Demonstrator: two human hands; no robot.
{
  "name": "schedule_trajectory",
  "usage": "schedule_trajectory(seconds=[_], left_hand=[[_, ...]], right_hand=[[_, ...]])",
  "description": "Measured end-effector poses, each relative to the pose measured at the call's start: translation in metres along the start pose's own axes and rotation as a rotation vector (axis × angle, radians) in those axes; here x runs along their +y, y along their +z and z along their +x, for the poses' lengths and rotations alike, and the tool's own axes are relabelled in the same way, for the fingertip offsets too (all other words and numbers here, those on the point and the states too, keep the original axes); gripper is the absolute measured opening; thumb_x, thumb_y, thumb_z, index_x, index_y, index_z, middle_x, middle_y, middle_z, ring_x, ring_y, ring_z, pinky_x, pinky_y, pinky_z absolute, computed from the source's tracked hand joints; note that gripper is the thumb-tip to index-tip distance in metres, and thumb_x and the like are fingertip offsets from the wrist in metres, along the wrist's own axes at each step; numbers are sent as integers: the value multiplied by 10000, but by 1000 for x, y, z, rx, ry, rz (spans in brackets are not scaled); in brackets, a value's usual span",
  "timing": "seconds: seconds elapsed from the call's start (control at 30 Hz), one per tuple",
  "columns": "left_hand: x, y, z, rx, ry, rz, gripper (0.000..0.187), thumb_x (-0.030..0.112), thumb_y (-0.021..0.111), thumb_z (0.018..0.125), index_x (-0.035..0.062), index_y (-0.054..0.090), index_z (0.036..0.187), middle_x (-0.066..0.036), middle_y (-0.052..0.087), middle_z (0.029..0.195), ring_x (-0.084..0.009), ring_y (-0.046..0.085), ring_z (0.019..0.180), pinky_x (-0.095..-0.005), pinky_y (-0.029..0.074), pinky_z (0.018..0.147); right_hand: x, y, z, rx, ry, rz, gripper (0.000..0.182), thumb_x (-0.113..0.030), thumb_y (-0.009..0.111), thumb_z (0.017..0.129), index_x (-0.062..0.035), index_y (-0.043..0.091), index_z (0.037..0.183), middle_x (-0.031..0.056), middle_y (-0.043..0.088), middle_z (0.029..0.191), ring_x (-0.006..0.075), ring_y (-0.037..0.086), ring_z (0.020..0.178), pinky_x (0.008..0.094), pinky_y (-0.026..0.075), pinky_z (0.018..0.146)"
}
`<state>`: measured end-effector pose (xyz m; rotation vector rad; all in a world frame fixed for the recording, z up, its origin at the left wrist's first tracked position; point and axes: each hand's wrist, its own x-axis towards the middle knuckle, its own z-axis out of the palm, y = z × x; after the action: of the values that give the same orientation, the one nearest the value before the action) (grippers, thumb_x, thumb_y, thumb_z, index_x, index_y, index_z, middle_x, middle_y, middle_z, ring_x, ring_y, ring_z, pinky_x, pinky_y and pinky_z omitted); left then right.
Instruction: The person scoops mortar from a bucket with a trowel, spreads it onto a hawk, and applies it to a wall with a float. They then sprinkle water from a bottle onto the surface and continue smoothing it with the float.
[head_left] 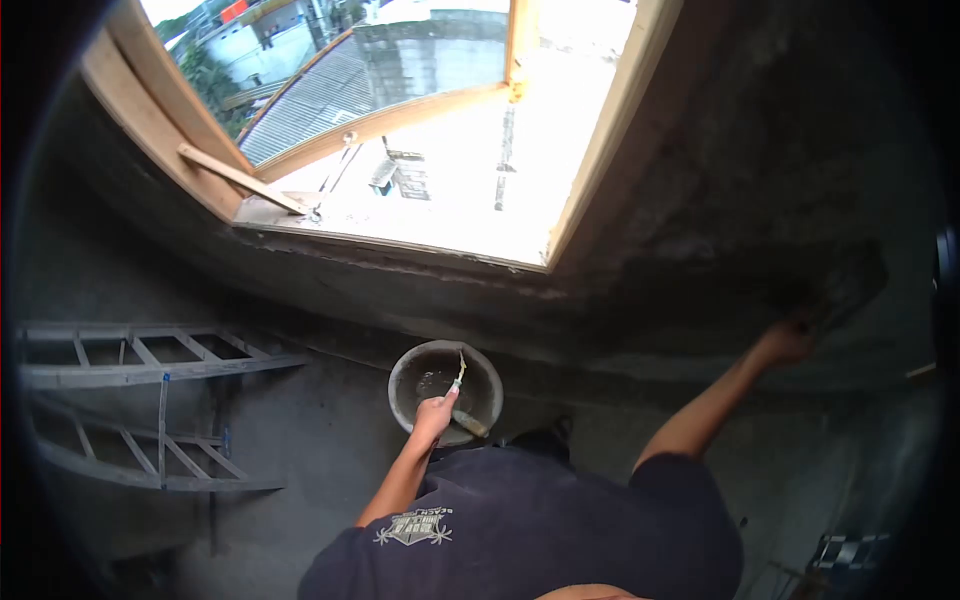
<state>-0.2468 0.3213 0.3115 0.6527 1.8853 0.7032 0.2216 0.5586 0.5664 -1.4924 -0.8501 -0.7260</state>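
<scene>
Over a round bucket (398, 385) on the floor, my left hand (434, 414) is closed on a thin, light-coloured strip-like tool (461, 372). Inside the bucket are dark wet contents and a pale object (470, 424) near its lower rim. My right hand (785, 342) reaches far out to the right, against the dark grey wall (690, 215). Its fingers are in shadow around a dark flat tool (850, 290) that lies against a darker patch of the wall.
A metal ladder (150, 377) lies at the left. Above the bucket is an open wooden window frame (600, 140) with a wooden stick (240, 180) across its lower left corner. A checkered item (848, 552) is at the lower right.
</scene>
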Motion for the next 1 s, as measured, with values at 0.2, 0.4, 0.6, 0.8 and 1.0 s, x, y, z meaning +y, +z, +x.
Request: schedule_trajectory(seconds=[0.2,0.4,0.6,0.8,1.0], left_hand=[[33,-37,13,-103,-59,69,622,530,482,876,-15,553,584,-86,496,505,-186,468,464,-365,362,473],[-8,-47,54,-11,19,-120,536,450,558,878,-25,601,633,-36,544,579,-94,437,564,-292,365,520],[12,-27,47,-180,-1,-123,506,454,547,889,-23,627,742,-6,556,654,-82,466,588,-238,383,546],[37,4,42,-238,-48,50,537,474,546,880,-42,631,757,-33,584,684,-99,500,622,-242,418,594],[18,19,74,-177,-26,253,623,539,547,847,-75,610,761,-61,568,689,-146,451,641,-314,392,599]], right_hand=[[-24,-62,-98,-699,-183,189,422,-327,689,812,68,642,956,182,670,896,226,648,837,333,487,773],[107,-54,25,-372,735,341,554,-475,466,910,-38,525,1245,132,584,1168,224,603,952,373,522,754],[-20,3,-30,-35,226,-61,471,-415,543,898,42,657,878,151,674,826,172,600,707,339,466,631],[-70,-40,-146,-850,-237,300,410,-403,683,771,3,632,746,135,615,639,267,636,625,363,466,568],[54,-38,-78,-135,481,248,394,-329,615,863,59,645,810,151,645,690,216,623,662,352,445,629]])
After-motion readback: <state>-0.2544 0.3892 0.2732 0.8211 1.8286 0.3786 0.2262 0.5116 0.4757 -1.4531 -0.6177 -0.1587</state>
